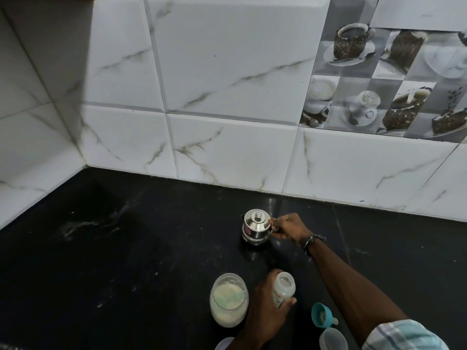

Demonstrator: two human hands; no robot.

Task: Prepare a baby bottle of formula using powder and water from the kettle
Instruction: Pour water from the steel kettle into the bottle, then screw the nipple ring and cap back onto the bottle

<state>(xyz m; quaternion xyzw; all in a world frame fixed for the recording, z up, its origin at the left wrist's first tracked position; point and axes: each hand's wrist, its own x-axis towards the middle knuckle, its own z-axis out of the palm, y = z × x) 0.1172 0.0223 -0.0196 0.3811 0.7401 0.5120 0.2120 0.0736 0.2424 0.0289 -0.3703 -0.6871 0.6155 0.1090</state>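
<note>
Right hand [286, 227]: fingers curled round handle of steel kettle [255, 226], far on counter [126, 248].
Left hand [266, 306]: gripped open baby bottle [284, 289], near.
Powder jar [228, 299]: just left of bottle.

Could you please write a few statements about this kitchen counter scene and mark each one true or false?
1. The right hand holds the handle of the steel kettle. True.
2. The kettle's lid is off. False: the lid with its knob sits on the kettle.
3. The left hand holds the baby bottle. True.
4. The bottle has its nipple screwed on. False: the bottle's top is open, and the blue ring with the nipple lies on the counter.
5. The powder jar stands open on the far side of the left hand from the kettle arm. True.
</note>
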